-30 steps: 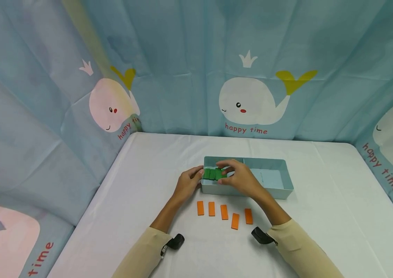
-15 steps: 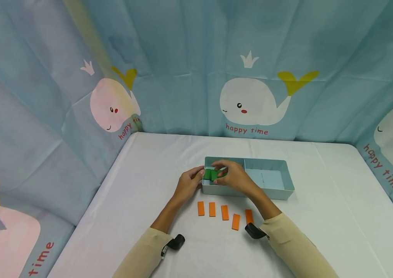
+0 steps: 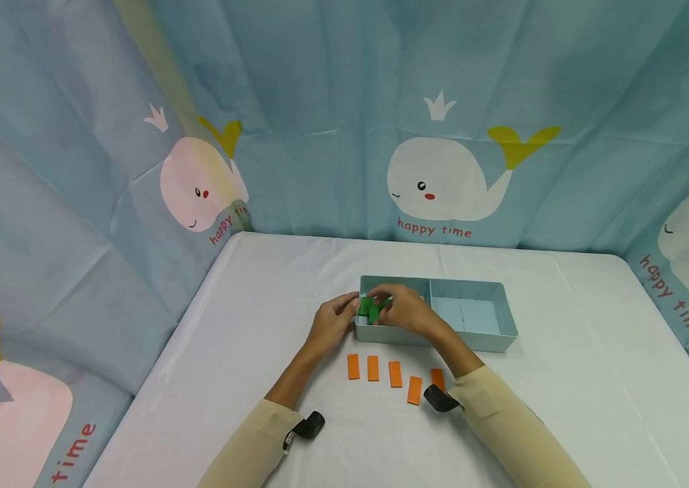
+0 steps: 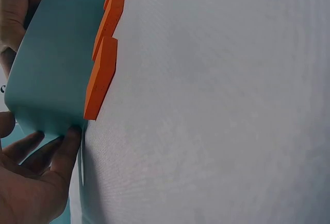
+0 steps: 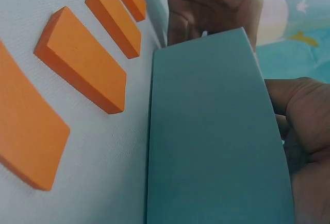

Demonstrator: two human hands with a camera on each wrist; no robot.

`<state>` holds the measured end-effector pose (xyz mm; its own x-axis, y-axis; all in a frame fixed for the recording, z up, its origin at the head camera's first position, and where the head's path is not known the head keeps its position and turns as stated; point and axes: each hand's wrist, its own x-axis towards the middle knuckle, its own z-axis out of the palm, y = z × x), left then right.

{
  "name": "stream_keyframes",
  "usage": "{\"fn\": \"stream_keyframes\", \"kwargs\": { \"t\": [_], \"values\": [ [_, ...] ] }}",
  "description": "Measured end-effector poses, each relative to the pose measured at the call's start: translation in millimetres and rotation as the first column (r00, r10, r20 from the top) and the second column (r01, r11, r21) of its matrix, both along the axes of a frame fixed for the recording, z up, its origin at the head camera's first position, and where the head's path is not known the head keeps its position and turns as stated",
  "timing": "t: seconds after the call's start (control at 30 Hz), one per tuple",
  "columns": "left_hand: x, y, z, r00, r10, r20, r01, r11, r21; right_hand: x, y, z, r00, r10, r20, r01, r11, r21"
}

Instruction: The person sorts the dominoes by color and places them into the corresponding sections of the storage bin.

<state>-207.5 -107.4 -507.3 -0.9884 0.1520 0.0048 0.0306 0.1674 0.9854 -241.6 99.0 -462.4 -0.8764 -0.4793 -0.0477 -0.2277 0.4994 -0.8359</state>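
Fingers (image 3: 388, 295) of the right hand (image 3: 408, 313) pinch green blocks (image 3: 371, 308) inside the teal box (image 3: 484, 338), the left hand (image 3: 328, 322) gripping its corner beside orange blocks (image 3: 372, 367).

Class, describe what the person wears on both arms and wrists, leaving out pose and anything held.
Both arms wear long beige sleeves, the left sleeve and the right sleeve reaching to the wrists. A small black device is strapped at each wrist: the left one and the right one. Both hands are bare, with no gloves.
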Motion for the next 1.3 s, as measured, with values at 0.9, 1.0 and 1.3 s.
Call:
{"fn": "stream_keyframes", "kwargs": {
  "t": [0.9, 1.0, 1.3],
  "values": [
    [-0.5, -1.3, -0.4, 1.000, -0.009, -0.006, 0.009, 1.000, -0.015, -3.9, -7.9, 0.1, 0.998, 0.058, -0.010, -0.058, 0.998, 0.026],
    [-0.5, -0.9, 0.8, 1.000, -0.008, 0.000, 0.008, 1.000, -0.020, -3.7, -5.8, -0.9, 0.999, 0.043, 0.004, -0.043, 0.999, -0.002],
    [-0.7, -0.8, -0.5, 1.000, -0.009, -0.004, 0.009, 1.000, -0.015, -0.4, -2.8, -2.4, 0.999, -0.007, 0.039, 0.010, 0.996, -0.093]
  ]
}}
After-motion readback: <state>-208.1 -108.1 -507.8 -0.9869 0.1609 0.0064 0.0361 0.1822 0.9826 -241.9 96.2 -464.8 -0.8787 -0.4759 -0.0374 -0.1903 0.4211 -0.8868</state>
